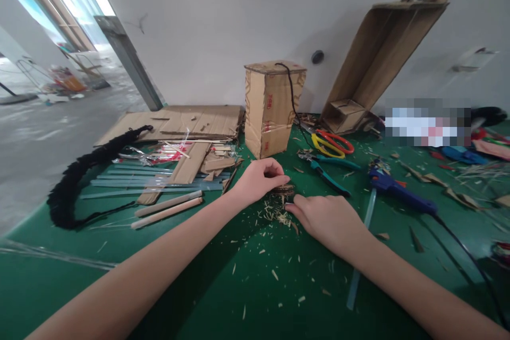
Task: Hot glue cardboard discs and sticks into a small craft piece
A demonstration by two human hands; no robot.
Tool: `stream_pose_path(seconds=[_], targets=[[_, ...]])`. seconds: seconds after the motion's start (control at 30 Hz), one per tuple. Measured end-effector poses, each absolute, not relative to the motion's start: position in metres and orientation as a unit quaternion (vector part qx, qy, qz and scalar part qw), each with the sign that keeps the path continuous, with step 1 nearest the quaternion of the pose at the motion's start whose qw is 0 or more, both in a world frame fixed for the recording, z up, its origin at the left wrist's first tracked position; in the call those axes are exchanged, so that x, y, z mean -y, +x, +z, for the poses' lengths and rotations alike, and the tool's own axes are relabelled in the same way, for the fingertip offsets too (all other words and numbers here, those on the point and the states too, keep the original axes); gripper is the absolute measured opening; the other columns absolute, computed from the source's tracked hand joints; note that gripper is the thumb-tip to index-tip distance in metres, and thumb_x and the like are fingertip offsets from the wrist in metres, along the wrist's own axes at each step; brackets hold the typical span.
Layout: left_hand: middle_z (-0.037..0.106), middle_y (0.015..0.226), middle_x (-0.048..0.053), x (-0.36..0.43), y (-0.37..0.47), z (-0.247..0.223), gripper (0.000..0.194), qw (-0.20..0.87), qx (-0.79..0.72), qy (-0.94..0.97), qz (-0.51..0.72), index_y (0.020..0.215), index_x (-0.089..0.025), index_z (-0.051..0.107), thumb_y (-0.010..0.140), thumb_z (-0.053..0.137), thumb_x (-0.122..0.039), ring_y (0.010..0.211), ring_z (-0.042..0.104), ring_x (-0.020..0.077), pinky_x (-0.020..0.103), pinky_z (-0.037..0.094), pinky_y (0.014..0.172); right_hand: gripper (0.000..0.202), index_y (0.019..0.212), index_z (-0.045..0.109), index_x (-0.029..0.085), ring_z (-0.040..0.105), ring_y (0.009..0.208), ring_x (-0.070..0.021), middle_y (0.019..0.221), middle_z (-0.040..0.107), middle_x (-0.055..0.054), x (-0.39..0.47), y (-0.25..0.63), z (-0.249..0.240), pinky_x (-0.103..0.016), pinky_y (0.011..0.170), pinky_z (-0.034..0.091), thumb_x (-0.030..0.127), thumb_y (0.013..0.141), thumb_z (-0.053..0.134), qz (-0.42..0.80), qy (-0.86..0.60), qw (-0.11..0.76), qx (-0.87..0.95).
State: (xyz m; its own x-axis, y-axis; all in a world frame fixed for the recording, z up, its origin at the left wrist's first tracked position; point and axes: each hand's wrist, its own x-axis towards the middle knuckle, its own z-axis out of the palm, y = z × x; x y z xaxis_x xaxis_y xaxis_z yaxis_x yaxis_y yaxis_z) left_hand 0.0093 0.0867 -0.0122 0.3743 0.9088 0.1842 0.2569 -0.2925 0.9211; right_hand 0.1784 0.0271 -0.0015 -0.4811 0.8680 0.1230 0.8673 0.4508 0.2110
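Observation:
At the middle of the green table, my left hand (261,180) is closed in a pinch on a small layered piece of cardboard (282,190), partly covered by my fingers. Just right of it and nearer to me, my right hand (324,218) is closed, thumb against forefinger. A small pale, shiny tip shows at its fingertips; the rest is hidden in the hand. Pale shavings (279,216) lie heaped under and between both hands. Behind them stands an upright cardboard box (274,109) with a black cord over its top.
Teal-handled pliers (329,172), red and yellow scissor handles (332,144) and a blue glue gun (402,191) lie right. Left are two wooden sticks (169,210), clear glue sticks (119,183), cardboard sheets (207,119) and a black fuzzy strip (66,194). A tall cardboard structure (382,58) leans behind.

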Motion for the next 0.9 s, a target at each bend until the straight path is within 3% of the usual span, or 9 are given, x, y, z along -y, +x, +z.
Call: stream_pose_path(seconds=[0.33, 0.77, 0.9], targets=[[0.059, 0.069, 0.0, -0.0868, 0.0088, -0.011, 0.017, 0.442, -0.419, 0.687, 0.396, 0.074, -0.016, 0.057, 0.068, 0.062, -0.032, 0.066, 0.055, 0.0111, 0.023, 0.044, 0.061, 0.041, 0.067, 0.054, 0.02, 0.05, 0.046, -0.0112, 0.055, 0.059, 0.0, -0.0313, 0.187, -0.0053, -0.028, 0.046, 0.01, 0.042, 0.088, 0.027, 0.114, 0.472, -0.064, -0.872], [0.063, 0.07, 0.003, -0.087, 0.0095, -0.0102, 0.019, 0.447, -0.449, 0.66, 0.404, 0.072, -0.015, 0.06, 0.065, 0.065, -0.031, 0.067, 0.059, 0.0129, 0.025, 0.047, 0.063, 0.039, 0.064, 0.055, 0.019, 0.049, 0.046, -0.0102, 0.054, 0.059, -0.001, -0.0305, 0.1804, -0.0008, -0.028, 0.046, 0.01, 0.036, 0.089, 0.03, 0.158, 0.46, -0.084, -0.87], [0.063, 0.067, 0.001, -0.0858, 0.0088, -0.0099, 0.022, 0.473, -0.452, 0.638, 0.407, 0.081, -0.016, 0.055, 0.065, 0.065, -0.028, 0.065, 0.059, 0.0123, 0.025, 0.046, 0.062, 0.038, 0.066, 0.055, 0.019, 0.051, 0.046, -0.0106, 0.055, 0.06, -0.001, -0.0301, 0.179, 0.0009, -0.028, 0.045, 0.01, 0.035, 0.089, 0.03, 0.144, 0.467, -0.064, -0.87]])
